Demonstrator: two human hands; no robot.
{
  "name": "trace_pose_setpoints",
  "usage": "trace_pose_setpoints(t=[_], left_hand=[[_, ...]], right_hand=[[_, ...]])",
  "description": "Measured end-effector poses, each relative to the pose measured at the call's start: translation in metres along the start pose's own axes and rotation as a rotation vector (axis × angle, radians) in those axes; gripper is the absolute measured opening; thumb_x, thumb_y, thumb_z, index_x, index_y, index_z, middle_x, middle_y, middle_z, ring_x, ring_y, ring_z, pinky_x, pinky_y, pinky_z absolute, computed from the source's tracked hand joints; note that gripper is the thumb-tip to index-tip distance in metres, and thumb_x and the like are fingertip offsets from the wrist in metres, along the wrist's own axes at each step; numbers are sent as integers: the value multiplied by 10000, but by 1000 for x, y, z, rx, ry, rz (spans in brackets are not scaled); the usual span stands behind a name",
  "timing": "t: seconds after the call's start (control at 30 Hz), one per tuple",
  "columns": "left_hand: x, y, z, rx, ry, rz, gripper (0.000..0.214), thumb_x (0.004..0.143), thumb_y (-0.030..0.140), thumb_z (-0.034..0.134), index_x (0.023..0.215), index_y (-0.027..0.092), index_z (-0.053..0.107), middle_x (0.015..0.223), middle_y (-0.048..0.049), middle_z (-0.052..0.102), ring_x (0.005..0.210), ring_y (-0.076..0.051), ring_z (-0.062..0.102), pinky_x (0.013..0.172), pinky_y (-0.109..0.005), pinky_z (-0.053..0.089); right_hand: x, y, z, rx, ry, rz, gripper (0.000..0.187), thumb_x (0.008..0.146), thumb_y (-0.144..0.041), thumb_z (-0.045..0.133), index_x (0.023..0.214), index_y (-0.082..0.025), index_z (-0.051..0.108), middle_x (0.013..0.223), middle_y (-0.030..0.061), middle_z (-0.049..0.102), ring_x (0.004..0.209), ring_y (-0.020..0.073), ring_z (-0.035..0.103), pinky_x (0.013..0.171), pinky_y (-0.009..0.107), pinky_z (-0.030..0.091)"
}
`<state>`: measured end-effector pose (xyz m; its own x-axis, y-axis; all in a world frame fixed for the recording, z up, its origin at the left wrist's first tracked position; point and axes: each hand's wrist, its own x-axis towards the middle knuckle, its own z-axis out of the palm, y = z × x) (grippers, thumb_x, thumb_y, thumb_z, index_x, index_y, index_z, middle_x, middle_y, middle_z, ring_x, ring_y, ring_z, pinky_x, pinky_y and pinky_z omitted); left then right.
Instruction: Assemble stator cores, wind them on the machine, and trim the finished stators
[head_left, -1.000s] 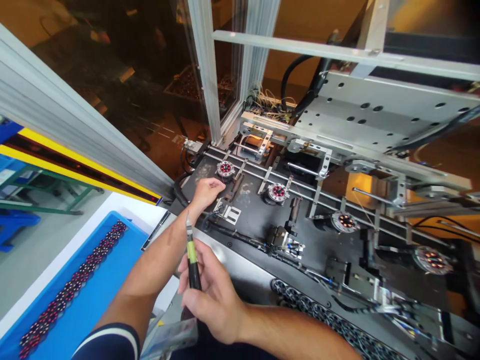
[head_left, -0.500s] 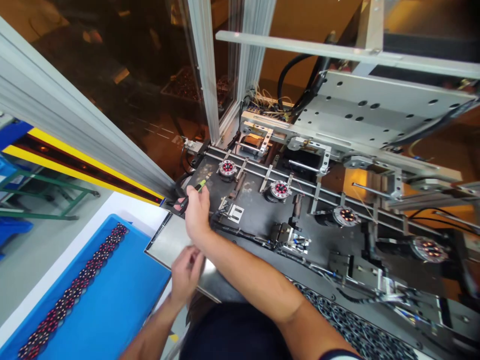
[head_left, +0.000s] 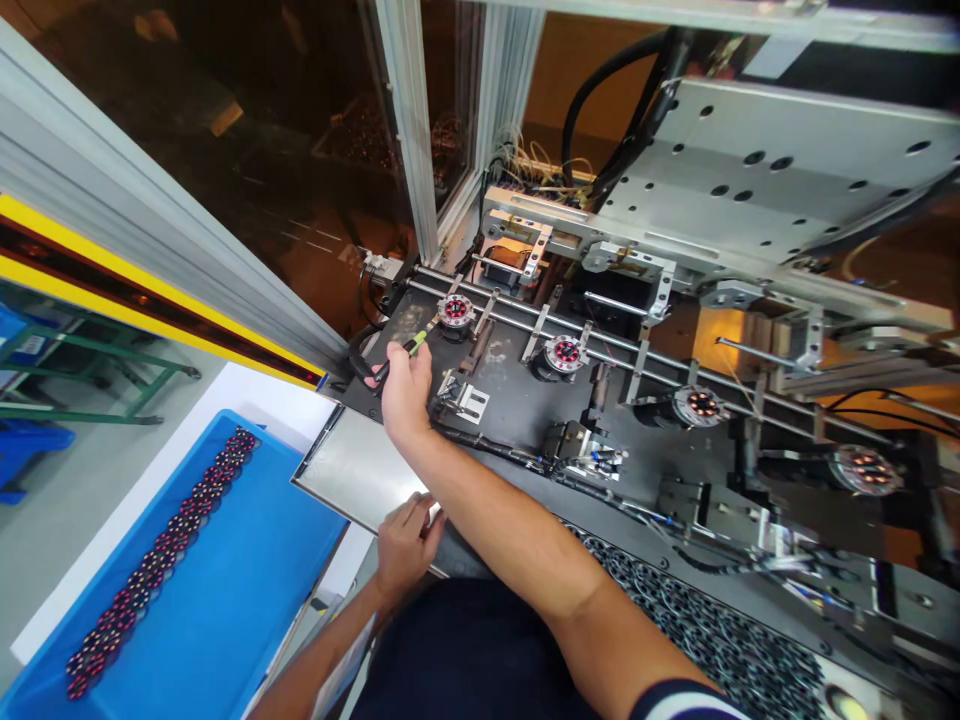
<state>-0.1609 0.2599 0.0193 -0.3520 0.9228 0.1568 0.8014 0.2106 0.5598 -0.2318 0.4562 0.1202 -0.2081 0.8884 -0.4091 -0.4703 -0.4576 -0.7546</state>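
My right hand (head_left: 407, 392) is closed around a slim pen-like tool (head_left: 414, 343) with a black and lime-green handle. Its thin tip points up and right, at the edge of the leftmost round part (head_left: 455, 310), which has a ring of red and copper segments and sits in a machine fixture. I cannot tell if tip and part touch. Below, my left hand (head_left: 409, 543) has its fingers curled by the edge of a bare metal plate (head_left: 367, 465). My right forearm partly covers its fingertips, and whatever they hold is hidden.
More round parts (head_left: 565, 354) sit in fixtures along the rails to the right. A blue tray (head_left: 232, 590) at lower left carries a long row of similar discs. Many dark rings (head_left: 660, 610) lie along the machine's front. An aluminium frame post (head_left: 187, 220) rises at left.
My right hand has moved right and up, bringing the tool's tip to the leftmost round part. My left hand has shifted right along the metal plate's edge. The view has tilted down slightly.
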Motion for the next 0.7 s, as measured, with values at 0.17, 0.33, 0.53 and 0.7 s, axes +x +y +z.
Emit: trace_pose_setpoints(t=[0.17,0.33,0.53,0.7], left_hand=[[1,0,1,41,-7,23,186,907,263,531,822,234,694,670,-56,674,609,-209,675,582,-314,541],[0,0,2,63,-8,44,168,912,247,538,835,220,685,671,-57,671,642,-212,685,609,-312,544],[0,0,2,77,-6,45,168,917,250,537,840,217,683,688,-59,681,655,-212,690,618,-313,548],[-1,-2,4,81,-10,41,180,924,265,533,843,227,690,677,-52,677,664,-213,697,626,-318,554]], right_hand=[[2,-2,-1,22,15,17,255,802,-315,579,1023,-221,494,843,-32,533,674,92,544,497,153,519],[3,-3,-2,37,4,38,241,809,-310,573,1018,-217,495,837,-37,538,639,77,551,485,146,529],[5,-3,-1,54,-4,50,270,810,-309,582,1049,-215,499,836,-34,547,613,79,551,457,159,527],[7,-1,0,59,-7,50,249,811,-311,588,1027,-218,508,805,-47,538,605,77,541,474,167,532]])
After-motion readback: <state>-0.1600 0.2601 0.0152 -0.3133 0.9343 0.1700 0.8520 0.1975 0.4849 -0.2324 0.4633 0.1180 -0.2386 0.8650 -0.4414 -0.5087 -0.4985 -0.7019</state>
